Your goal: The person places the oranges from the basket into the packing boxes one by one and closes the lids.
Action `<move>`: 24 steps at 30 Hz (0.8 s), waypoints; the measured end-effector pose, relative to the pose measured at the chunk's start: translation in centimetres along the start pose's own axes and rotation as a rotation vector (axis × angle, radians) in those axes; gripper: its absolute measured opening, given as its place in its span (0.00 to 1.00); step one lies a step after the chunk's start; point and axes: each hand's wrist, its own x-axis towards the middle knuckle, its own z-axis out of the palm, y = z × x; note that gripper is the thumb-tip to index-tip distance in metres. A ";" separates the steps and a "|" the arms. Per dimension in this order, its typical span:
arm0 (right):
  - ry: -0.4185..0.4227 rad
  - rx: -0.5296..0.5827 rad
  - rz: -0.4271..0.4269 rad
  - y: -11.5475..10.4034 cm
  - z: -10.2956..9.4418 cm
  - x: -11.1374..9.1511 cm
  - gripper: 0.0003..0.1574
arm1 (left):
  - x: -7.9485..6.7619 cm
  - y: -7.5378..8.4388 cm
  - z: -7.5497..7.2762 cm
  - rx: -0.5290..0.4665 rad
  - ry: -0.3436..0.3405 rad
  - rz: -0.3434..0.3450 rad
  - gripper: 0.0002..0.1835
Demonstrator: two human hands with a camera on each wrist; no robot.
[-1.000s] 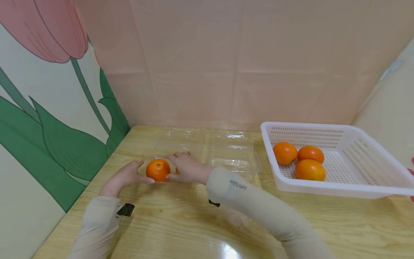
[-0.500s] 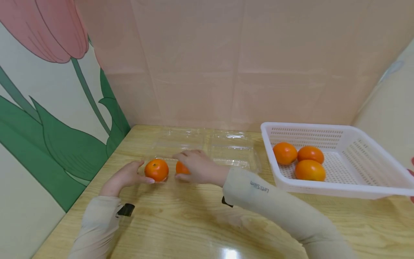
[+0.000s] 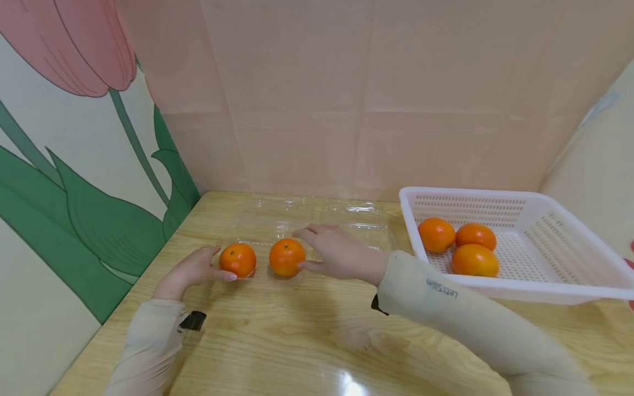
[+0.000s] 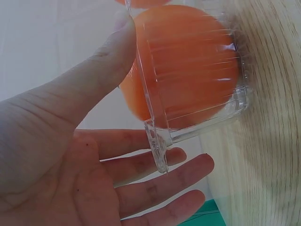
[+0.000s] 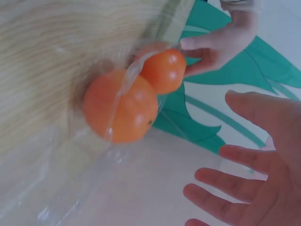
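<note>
Two oranges sit side by side in a clear plastic container (image 4: 160,155), the left orange (image 3: 238,260) and the right orange (image 3: 287,257). My left hand (image 3: 195,268) is at the container's left end, its thumb along the rim beside the left orange. In the left wrist view its fingers (image 4: 150,190) are spread and fairly straight around the container's corner. My right hand (image 3: 337,250) is just right of the right orange, holding nothing. The right wrist view shows that palm (image 5: 277,188) with fingers apart, away from the fruit.
The container's clear lid (image 3: 274,212) lies open behind the oranges. A second clear container (image 3: 359,212) is to its right, partly hidden by my right hand. A white slotted basket (image 3: 475,192) with three oranges (image 3: 474,260) stands at the right. Walls border the table's back and left.
My right hand has drawn back to the right, off the right orange, which is now fully exposed. The left orange has shifted slightly left. My left hand has stayed in place.
</note>
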 end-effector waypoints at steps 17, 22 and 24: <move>0.095 0.015 0.156 6.4 -3.0 -5.4 0.35 | 0.0 0.0 0.1 0.001 -0.001 -0.012 0.52; 0.118 -0.001 0.210 8.2 -4.4 -6.5 0.34 | 0.0 -0.1 0.1 -0.007 -0.005 -0.017 0.52; 0.112 0.002 0.246 9.0 -5.0 -6.8 0.35 | 0.1 -0.2 0.1 -0.011 -0.006 -0.017 0.52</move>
